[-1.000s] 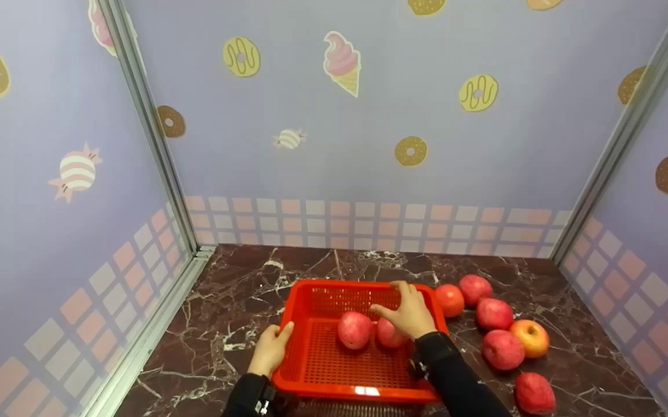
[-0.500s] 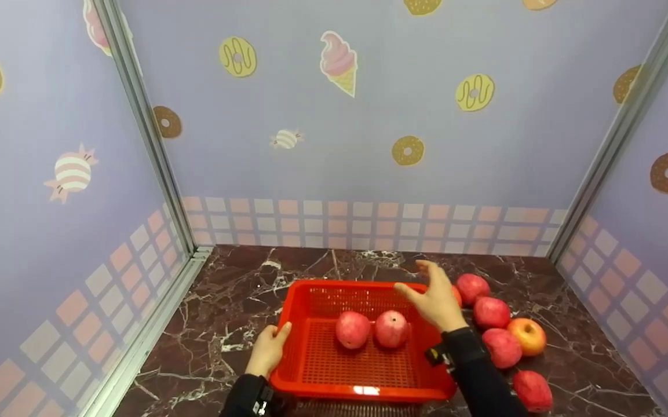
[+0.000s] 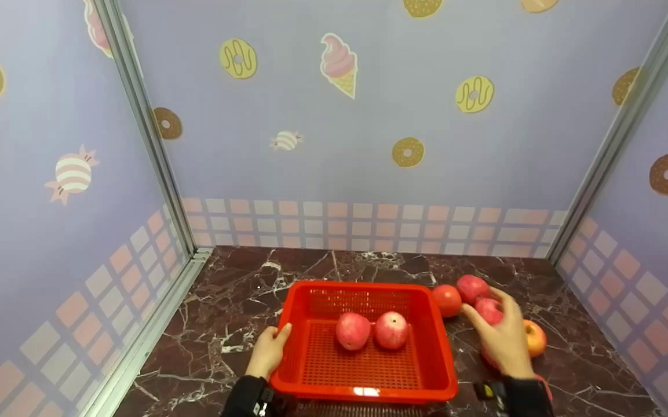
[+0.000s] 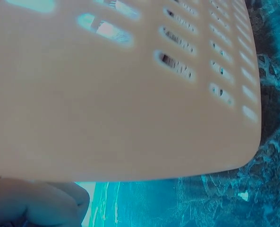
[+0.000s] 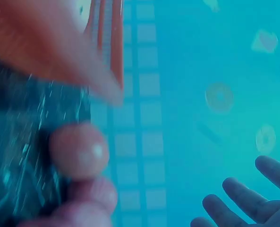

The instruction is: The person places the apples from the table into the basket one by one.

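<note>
A red plastic basket (image 3: 368, 392) with slotted walls holds two red apples (image 3: 353, 331) side by side. My left hand (image 3: 269, 350) grips its left rim, thumb on top. In the left wrist view, the basket wall (image 4: 83, 118) fills most of the picture and curled fingers (image 4: 40, 201) show at the lower left. My right hand (image 3: 502, 333), empty and spread, hovers over loose apples right of the basket, thumb and fingers around a red apple (image 3: 487, 310) without a visible grip. It partly hides a yellow-red apple (image 3: 536, 339) and others. The right wrist view shows its spread fingers (image 5: 243, 203).
An orange-red apple (image 3: 446, 300) lies close against the basket's right side, with another red apple (image 3: 472, 288) behind it. Everything stands on a dark marbled tabletop (image 3: 223, 301). Patterned panels (image 3: 310, 174) enclose the back and both sides.
My right hand has moved from above the right-hand apple in the basket, over the rim, to the loose apples on the right. My left hand stays at the basket's left rim.
</note>
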`<state>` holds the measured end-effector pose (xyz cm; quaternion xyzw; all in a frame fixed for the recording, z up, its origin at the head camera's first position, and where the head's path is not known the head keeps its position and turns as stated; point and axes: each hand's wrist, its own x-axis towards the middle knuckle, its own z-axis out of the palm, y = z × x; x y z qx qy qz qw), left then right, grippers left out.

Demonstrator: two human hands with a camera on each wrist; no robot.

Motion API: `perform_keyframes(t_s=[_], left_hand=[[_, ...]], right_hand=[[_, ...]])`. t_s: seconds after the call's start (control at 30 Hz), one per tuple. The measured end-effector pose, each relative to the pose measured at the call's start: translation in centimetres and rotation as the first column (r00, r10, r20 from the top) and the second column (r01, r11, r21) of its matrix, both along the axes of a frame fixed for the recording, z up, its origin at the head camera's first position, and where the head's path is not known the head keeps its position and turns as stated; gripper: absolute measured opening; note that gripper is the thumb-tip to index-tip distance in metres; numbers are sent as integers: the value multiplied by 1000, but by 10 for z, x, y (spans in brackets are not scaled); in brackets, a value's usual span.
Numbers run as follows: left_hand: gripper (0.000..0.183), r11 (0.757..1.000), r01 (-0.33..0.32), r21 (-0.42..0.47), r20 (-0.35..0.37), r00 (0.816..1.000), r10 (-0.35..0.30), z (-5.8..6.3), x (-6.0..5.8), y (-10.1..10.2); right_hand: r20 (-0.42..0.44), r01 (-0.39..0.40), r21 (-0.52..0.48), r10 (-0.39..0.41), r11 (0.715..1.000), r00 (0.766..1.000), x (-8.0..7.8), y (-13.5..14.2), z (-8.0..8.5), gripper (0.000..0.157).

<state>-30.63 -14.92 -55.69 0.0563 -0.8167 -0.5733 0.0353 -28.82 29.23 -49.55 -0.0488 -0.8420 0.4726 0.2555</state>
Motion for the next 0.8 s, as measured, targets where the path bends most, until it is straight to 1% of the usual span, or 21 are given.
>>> perform_keyframes(t_s=[0.17,0.23,0.3,0.43,0.57,0.67,0.8], left_hand=[[33,1000,-10,8,5,1000,10,-2,-2,-1],[34,1000,-8,7,0,1000,8,-2,-2,-1],[34,1000,-7,8,-1,1000,7,-2,-2,-1],[34,1000,-2,17,-1,1000,2,-1,-2,-1],[33,1000,5,25,9,1000,-5,-1,-2,-1],[34,1000,8,21,13,1000,-8,-1,-2,0],[34,1000,2,-7,18,1000,-2,-1,-1,0]], right_hand=[[0,135,12,-135,991,991,26,24,-17,69],[26,182,32,-182,983,983,35,33,-26,71],[85,212,66,-217,975,972,43,41,-36,75],[218,229,132,-254,964,942,52,55,-55,83],[315,227,165,-270,960,910,53,61,-74,87],[354,223,176,-273,959,895,51,63,-86,84],[405,209,176,-265,962,875,50,64,-96,84]])
